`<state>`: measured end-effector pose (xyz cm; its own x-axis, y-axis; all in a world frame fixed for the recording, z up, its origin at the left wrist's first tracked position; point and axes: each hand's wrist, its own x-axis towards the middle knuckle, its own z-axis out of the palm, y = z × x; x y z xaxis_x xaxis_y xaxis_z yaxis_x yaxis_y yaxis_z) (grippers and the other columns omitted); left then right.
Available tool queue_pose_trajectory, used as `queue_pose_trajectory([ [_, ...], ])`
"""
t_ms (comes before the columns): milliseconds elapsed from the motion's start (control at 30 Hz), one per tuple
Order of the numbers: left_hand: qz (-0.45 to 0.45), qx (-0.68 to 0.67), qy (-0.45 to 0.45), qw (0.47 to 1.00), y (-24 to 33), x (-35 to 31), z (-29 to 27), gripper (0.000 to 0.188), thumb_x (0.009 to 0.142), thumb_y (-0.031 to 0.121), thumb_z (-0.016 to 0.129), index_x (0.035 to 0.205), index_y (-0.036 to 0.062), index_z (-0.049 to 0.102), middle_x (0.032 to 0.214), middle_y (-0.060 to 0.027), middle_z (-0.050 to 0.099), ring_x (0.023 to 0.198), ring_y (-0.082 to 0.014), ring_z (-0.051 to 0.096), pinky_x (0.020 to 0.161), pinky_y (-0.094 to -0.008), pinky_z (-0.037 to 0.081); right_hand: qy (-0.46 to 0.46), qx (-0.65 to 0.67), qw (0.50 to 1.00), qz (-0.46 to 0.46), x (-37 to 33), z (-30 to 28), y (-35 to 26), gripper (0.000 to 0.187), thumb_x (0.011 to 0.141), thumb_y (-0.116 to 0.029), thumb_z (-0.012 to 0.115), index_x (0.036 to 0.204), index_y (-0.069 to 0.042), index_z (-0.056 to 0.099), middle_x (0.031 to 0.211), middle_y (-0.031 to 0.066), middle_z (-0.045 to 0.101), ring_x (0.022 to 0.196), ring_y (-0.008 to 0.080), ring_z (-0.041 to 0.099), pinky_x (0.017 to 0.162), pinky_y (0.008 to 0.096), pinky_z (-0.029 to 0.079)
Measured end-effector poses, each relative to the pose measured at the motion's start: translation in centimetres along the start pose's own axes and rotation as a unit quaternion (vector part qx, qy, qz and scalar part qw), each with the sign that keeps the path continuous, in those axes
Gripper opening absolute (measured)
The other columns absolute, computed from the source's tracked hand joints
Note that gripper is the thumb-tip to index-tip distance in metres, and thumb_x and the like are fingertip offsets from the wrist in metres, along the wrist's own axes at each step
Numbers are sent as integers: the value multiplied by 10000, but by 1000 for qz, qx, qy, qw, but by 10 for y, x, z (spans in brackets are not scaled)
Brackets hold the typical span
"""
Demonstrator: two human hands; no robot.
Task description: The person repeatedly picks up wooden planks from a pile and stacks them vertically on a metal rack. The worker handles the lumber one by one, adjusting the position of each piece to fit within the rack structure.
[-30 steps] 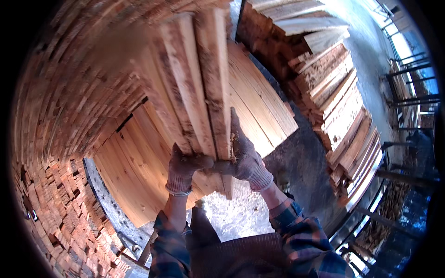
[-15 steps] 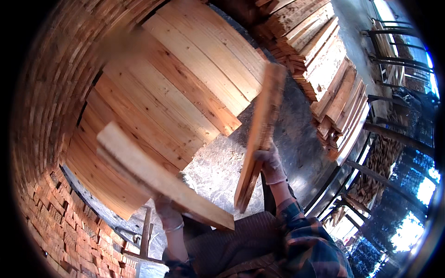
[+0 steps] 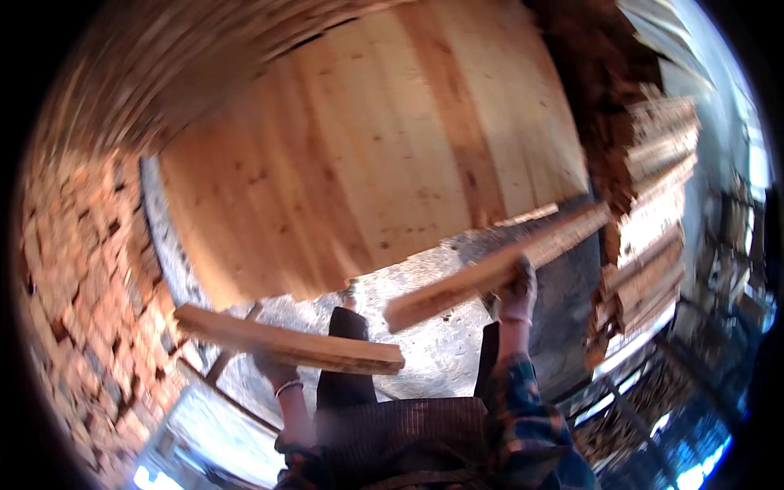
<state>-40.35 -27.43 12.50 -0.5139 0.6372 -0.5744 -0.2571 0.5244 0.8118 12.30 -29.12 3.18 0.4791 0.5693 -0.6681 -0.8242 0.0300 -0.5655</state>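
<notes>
From my remote seat, I see the right hand (image 3: 516,296) wrapped around the right plank (image 3: 488,271) by the board layer's (image 3: 392,147) near right corner, and the left hand (image 3: 276,369), blurred, its finger closure untellable, under the left plank (image 3: 287,341) off the near left corner; off-centre holds could let either tip.

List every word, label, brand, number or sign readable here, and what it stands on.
None can be read. The board in the left hand, the board in the right hand, the planks and the woodpile show no legible marks; the far-right background is too blurred to tell.
</notes>
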Motion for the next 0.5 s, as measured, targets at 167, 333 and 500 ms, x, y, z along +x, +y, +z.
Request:
queue_pose_trajectory([
  [167, -5, -136, 166, 977, -56, -30, 4, 370, 944, 294, 493, 1216, 44, 503, 1134, -87, 560, 1068, -202, 532, 984, -376, 414, 66, -151, 985, 52, -62, 8, -61, 303, 770, -246, 721, 1003, -78, 623, 1003, 55, 636, 967, 190, 605, 877, 350, 492],
  [333, -118, -186, 175, 960, -79, -31, 73, 350, 872, 291, 615, 1137, 65, 582, 996, -39, 602, 955, -200, 563, 904, -345, 451, -14, -426, 886, -180, -45, 40, -110, 379, 818, -327, 681, 1070, -59, 590, 1045, 30, 590, 955, 168, 565, 828, 313, 480],
  [500, -78, -337, 179, 921, -95, 29, 104, 346, 939, 250, 527, 1216, 42, 532, 1162, -96, 567, 1091, -222, 524, 957, -377, 419, -179, -513, 840, 14, -17, 162, -97, 649, 568, -195, 710, 1164, -12, 530, 966, 46, 596, 834, 169, 584, 726, 296, 503],
])
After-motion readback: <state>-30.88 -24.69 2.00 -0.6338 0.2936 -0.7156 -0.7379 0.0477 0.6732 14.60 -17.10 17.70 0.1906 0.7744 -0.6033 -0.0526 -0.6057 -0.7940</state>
